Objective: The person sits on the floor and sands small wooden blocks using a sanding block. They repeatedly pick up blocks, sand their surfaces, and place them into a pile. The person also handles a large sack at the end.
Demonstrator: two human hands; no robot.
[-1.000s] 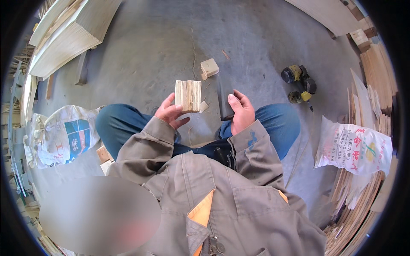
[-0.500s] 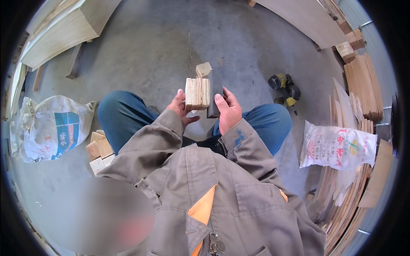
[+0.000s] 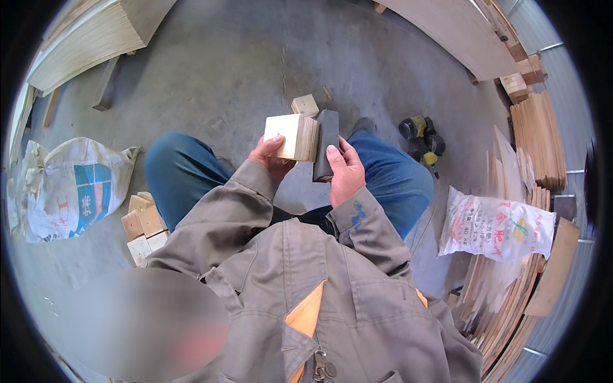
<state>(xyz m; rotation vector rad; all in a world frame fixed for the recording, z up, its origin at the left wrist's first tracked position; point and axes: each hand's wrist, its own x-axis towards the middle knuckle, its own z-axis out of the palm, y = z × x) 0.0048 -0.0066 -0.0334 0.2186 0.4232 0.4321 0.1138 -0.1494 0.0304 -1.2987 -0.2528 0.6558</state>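
Turned since the earlier frame: the wooden block [image 3: 287,135], whose layered edges faced up half a second ago, now shows its broad pale face, layers toward the right. Dark slab [image 3: 327,147] tilts slightly now, where it stood nearly straight.

Left hand [image 3: 271,155]: thumb pressed on the block's pale face, other fingers tucked behind and mostly hidden; closed on the block. Right hand [image 3: 347,169]: thumb on the near side of the slab, fingers curled round its right edge; a firm hold. Block held up between the bent knees, slab just beside its layered side; cannot tell whether the two touch.

On the concrete floor [image 3: 230,76]: small pale block [image 3: 305,105] just beyond the held one; yellow-and-black power tool [image 3: 418,126] past the right knee; cluster of wood offcuts [image 3: 145,223] beside the left thigh. White sack with blue panel [image 3: 76,191] far left; white sack with red print [image 3: 498,225] lying on wood strips [image 3: 501,306] at right.
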